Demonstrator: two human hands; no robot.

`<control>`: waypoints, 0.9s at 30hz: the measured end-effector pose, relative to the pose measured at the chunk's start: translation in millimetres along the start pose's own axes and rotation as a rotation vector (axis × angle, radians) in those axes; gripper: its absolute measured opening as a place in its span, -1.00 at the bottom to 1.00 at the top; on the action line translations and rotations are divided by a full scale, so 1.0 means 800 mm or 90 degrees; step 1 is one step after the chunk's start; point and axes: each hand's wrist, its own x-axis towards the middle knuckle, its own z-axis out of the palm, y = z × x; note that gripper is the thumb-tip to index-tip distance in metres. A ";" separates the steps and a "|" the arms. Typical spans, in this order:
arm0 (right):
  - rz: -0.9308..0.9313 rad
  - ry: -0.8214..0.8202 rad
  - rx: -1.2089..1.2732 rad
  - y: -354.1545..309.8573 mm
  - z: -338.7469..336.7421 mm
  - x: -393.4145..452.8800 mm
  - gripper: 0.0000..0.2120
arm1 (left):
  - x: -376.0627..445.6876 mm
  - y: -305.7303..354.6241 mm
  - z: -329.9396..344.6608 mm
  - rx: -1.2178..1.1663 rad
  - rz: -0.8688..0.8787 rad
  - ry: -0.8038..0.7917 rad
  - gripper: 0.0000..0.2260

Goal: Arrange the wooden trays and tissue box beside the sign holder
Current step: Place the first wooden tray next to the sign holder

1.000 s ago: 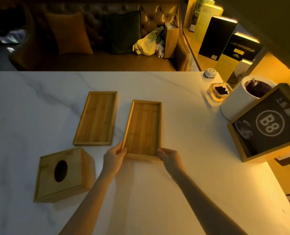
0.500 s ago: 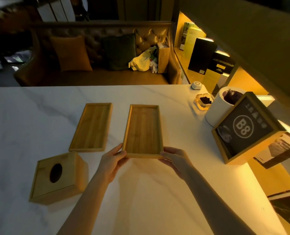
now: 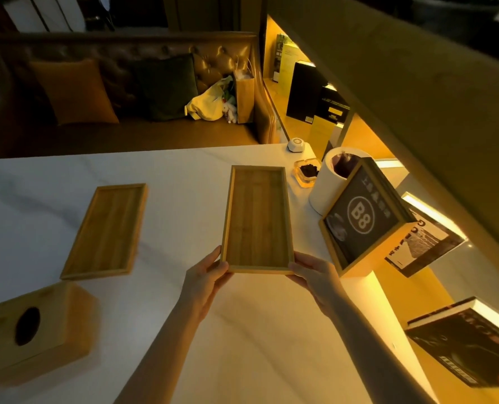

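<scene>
Marble table: tissue box lower left, untouched. Second tray left of centre, unplaced. Held tray, centre, near sign holder, unclear if resting. Left hand, right hand grip its near corners. Early stage.

A white marble table carries a small white hexagonal device at its far right corner. Just nearer along the right edge sits a glass ashtray holding dark contents, beside a white cylindrical bin. Behind the far edge stands a tufted leather sofa with an orange cushion, a dark green cushion and a paper bag.
</scene>
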 end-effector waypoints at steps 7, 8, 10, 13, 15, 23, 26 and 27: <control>0.052 0.070 -0.026 0.009 -0.050 0.024 -0.77 | 0.029 -0.025 0.051 0.012 -0.046 -0.004 -0.67; 0.064 0.079 -0.024 0.011 -0.056 0.027 -0.80 | 0.033 -0.028 0.057 0.016 -0.048 -0.003 -0.67; 0.090 0.095 -0.012 0.015 -0.064 0.034 -0.85 | 0.042 -0.035 0.066 0.016 -0.055 -0.006 -0.67; 0.117 0.117 -0.009 0.022 -0.074 0.044 -0.79 | 0.052 -0.046 0.074 -0.002 -0.070 0.005 -0.65; 0.123 0.116 -0.025 0.025 -0.077 0.050 -0.76 | 0.058 -0.054 0.078 -0.015 -0.077 0.018 -0.63; 0.138 0.116 -0.001 0.038 -0.087 0.067 -0.72 | 0.077 -0.071 0.085 -0.030 -0.081 0.037 -0.63; 0.136 0.128 -0.008 0.044 -0.086 0.071 -0.71 | 0.080 -0.074 0.086 -0.004 -0.076 0.032 -0.64; 0.130 0.137 -0.025 0.047 -0.085 0.071 -0.71 | 0.080 -0.077 0.087 0.010 -0.072 0.035 -0.65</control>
